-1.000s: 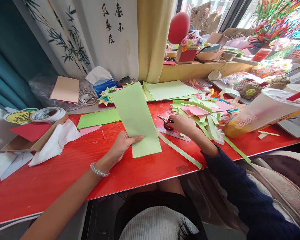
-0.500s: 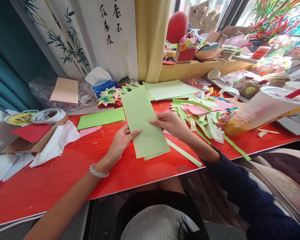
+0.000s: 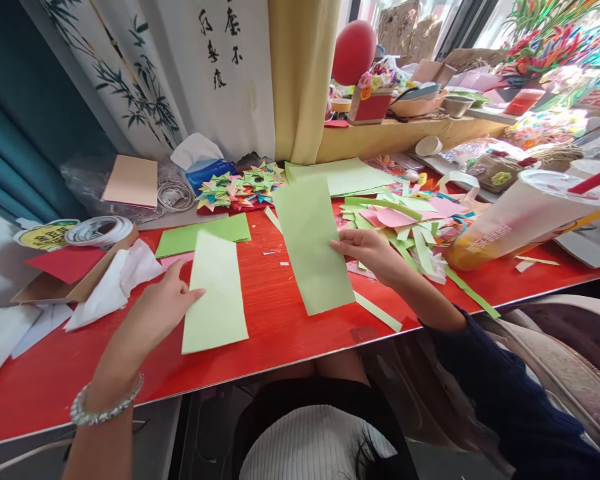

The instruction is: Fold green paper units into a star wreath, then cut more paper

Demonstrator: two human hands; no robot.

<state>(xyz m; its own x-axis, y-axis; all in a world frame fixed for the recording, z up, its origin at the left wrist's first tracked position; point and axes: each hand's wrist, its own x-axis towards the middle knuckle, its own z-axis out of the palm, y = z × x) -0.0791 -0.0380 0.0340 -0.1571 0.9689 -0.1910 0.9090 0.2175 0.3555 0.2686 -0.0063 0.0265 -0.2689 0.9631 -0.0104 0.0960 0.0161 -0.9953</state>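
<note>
My left hand (image 3: 163,303) pinches the left edge of a pale green paper sheet (image 3: 217,293), thumb on top, held over the red table. To the right, my right hand (image 3: 367,250) grips the right edge of another light green paper sheet (image 3: 314,250), a long upright rectangle. The two sheets are apart, with red tabletop between them. Behind the left sheet lies a brighter green paper piece (image 3: 205,235) with a bit of pink paper under its near edge. A pale paper strip (image 3: 377,311) rests below my right hand.
A heap of cut paper strips (image 3: 405,217) lies right of my right hand, beside a tilted drink cup (image 3: 505,223). Folded paper stars (image 3: 243,187) and larger green sheets (image 3: 337,177) sit at the back. At left is a cardboard box (image 3: 80,283) with a tape roll.
The stacked green sheets have been separated. My left hand has moved left and nearer with one sheet; my right hand keeps the other, slightly farther right.
</note>
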